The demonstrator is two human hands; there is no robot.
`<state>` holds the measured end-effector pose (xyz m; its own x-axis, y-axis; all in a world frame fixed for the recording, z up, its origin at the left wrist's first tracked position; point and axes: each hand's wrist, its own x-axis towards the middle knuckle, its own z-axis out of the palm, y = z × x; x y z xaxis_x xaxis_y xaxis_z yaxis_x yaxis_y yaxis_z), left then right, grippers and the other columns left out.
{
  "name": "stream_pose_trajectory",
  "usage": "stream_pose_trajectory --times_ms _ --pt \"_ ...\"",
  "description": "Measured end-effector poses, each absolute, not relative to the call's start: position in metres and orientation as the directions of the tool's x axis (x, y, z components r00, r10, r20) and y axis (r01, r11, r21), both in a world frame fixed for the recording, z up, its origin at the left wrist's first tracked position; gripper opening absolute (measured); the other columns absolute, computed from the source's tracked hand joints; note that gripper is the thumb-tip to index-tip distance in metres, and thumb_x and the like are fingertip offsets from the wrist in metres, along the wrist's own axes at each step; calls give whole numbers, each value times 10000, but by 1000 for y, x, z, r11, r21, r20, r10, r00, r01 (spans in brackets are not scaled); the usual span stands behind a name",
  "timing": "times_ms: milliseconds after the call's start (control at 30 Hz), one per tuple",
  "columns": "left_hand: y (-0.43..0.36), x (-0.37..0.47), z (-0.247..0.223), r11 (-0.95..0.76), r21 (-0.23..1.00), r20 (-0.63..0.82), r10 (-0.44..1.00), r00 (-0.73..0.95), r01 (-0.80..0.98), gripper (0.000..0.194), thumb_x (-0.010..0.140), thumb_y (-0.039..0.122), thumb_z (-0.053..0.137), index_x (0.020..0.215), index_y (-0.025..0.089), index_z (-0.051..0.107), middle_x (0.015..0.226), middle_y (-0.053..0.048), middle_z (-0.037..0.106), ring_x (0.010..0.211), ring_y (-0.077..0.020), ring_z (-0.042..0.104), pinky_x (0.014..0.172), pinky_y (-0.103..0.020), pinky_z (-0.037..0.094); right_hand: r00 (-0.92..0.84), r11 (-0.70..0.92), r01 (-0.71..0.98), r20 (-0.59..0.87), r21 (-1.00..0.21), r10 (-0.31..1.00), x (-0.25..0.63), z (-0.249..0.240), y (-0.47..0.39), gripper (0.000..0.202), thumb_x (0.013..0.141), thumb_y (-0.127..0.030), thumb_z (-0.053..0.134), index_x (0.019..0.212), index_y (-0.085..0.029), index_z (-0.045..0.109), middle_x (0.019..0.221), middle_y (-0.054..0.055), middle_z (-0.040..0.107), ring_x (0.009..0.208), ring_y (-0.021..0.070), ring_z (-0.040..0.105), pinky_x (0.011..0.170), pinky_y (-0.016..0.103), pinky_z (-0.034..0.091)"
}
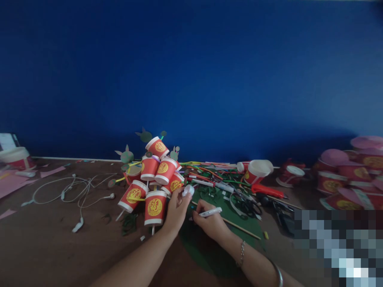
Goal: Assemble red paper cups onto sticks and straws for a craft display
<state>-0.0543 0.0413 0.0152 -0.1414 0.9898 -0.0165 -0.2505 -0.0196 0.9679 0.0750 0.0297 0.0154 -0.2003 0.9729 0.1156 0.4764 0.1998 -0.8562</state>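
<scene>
My left hand [177, 209] is closed around a small white round thing [188, 191], which looks like a roll of tape. A white marker pen [211, 212] is gripped in my right hand [206, 221], its lower end hidden by the fingers. Beneath the right hand lies dark green paper [206, 251] with a thin wooden stick [242, 228] across it. Just left of my left hand, red paper cups [155, 208] with yellow round prints are piled up, several with straws poking out. Grey-green rabbit-shaped cutouts [127, 154] stand out behind the pile.
Straws [206, 163] and green scraps lie along the blue wall [191, 79]. Black-handled scissors [251, 207], an orange-red tool [267, 191] and upright cups [259, 172] sit to the right. White earphones [78, 225] with a looped cable and pink paper [13, 183] are on the left.
</scene>
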Motion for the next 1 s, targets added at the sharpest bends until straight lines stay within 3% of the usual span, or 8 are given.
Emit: stream_pose_trajectory --times_ms 633,1000 --pt "43 -55 9 -31 968 -4 991 -136 -250 389 738 410 651 1035 168 580 1062 -92 634 962 -237 625 881 -384 478 -175 121 431 48 -894 983 74 20 29 164 602 -160 497 532 -220 361 466 -62 424 450 93 391 430 195 277" --pt "42 -54 12 -22 967 -12 991 -134 -254 431 704 439 677 1025 170 574 1033 -84 647 931 -236 632 853 -359 483 -205 106 424 19 -900 979 73 22 27 152 608 -139 512 545 -209 393 425 -68 478 402 78 397 397 171 267"
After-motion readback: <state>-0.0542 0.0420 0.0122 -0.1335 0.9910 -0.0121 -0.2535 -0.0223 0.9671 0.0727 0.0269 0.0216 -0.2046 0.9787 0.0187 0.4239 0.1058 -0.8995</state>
